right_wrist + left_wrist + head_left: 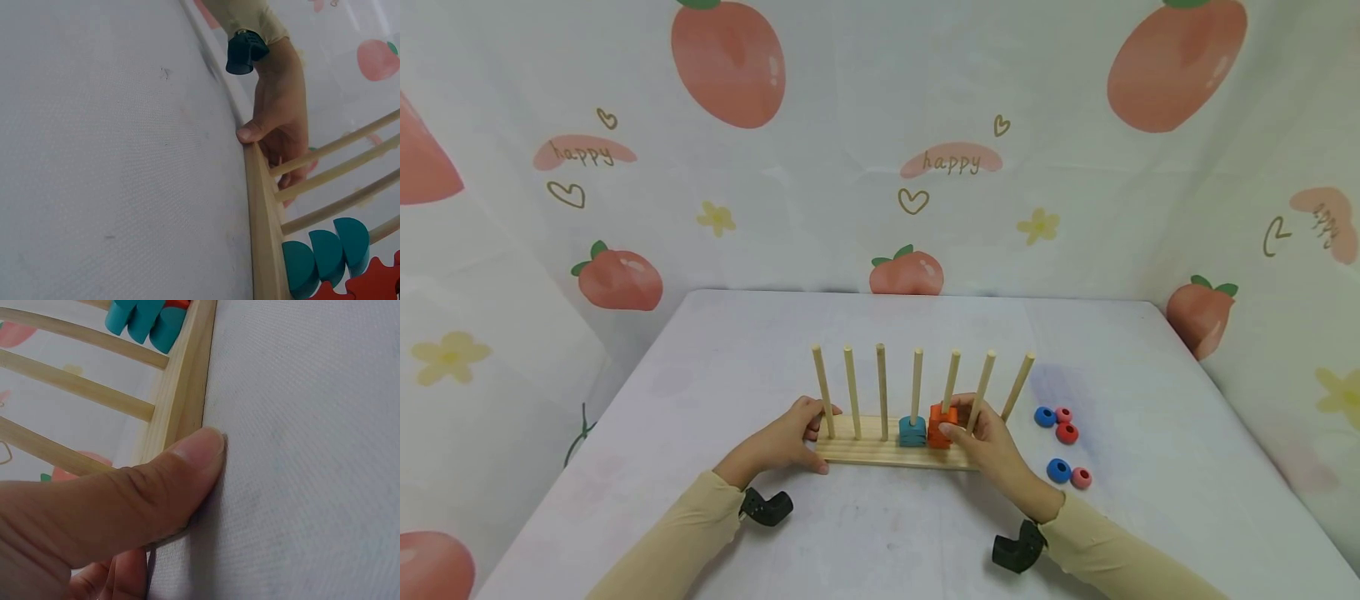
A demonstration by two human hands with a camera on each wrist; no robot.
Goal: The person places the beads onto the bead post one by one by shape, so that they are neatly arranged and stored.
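A wooden peg board (880,452) with several upright pegs stands on the table. My left hand (786,439) grips its left end; the left wrist view shows the thumb (194,456) along the front edge. Teal half-round pieces (912,432) are stacked on the middle peg, and they show again in the right wrist view (327,256). On the peg just right of them sit orange-red star-shaped pieces (936,429). My right hand (992,442) pinches the upper orange-red piece between thumb and fingers, low on the peg. The fingers partly hide the stack.
Right of the board lie small round beads with holes: blue ones (1059,471), a red one (1067,433) and pink ones (1081,478). The two rightmost pegs (1018,387) rise close around my right hand. A fruit-printed cloth (820,208) hangs behind the table.
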